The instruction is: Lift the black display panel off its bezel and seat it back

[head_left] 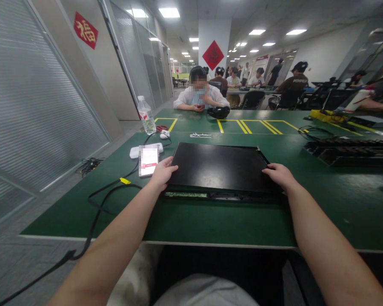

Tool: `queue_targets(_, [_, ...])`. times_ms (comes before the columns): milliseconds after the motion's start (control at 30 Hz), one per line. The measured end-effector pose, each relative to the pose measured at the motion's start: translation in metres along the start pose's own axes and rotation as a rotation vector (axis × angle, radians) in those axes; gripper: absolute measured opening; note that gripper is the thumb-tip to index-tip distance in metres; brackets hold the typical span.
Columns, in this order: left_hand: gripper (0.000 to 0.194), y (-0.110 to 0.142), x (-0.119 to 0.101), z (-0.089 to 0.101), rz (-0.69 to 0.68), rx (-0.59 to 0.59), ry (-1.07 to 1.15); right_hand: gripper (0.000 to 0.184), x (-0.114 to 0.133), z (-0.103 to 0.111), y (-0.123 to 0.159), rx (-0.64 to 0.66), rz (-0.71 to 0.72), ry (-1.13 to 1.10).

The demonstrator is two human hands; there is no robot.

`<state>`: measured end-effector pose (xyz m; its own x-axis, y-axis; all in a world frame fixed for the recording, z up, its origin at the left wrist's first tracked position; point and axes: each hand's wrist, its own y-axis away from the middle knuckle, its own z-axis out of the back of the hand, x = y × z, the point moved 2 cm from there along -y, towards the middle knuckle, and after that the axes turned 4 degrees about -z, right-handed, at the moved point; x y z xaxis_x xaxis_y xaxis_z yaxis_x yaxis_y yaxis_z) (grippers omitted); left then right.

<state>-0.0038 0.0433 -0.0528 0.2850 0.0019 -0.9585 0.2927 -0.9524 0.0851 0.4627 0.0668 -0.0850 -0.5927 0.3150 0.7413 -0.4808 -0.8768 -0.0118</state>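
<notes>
A flat black display panel [218, 165] lies in front of me, over a black frame [242, 197]. Along the frame's near side a green circuit board [185, 195] shows. My left hand [163, 173] grips the panel's left edge, thumb on top and fingers underneath. At the right edge, my right hand [279, 175] closes on the panel in the same way, with its fingertips partly hidden. The panel's near edge sits slightly apart from the frame. Just left of my left hand is a phone [149, 160] with a lit screen, leaning on a white power strip [134, 152].
On the green table [236, 227] stand a water bottle [146, 115] and a white mouse [164, 134]. A black cable [97, 214] runs off the left edge. Black frames [347, 151] are stacked at right. A person [201, 93] sits opposite, near a black object [218, 112].
</notes>
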Motion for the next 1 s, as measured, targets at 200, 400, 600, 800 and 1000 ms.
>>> queue_targets(200, [0.061,0.0025,-0.0031,-0.0019,0.005,0.029,-0.061,0.024,0.0030,-0.0005,0.0014,0.007,0.043,0.127])
queue_targets(400, [0.067,0.0053,-0.0063,-0.0051,0.014,0.042,-0.143,0.043,0.0079,-0.0017,0.0047,0.036,0.072,0.323])
queue_targets(600, [0.069,0.0024,-0.0040,-0.0032,0.001,0.057,-0.148,0.045,0.0066,-0.0024,0.0030,0.020,0.088,0.351])
queue_targets(800, [0.069,0.0003,-0.0028,-0.0017,0.004,0.060,-0.145,0.048,0.0077,-0.0027,0.0037,0.037,0.093,0.387])
queue_targets(1000, [0.067,0.0025,-0.0056,-0.0047,0.012,0.049,-0.145,0.047,0.0100,-0.0014,0.0054,0.043,0.092,0.392])
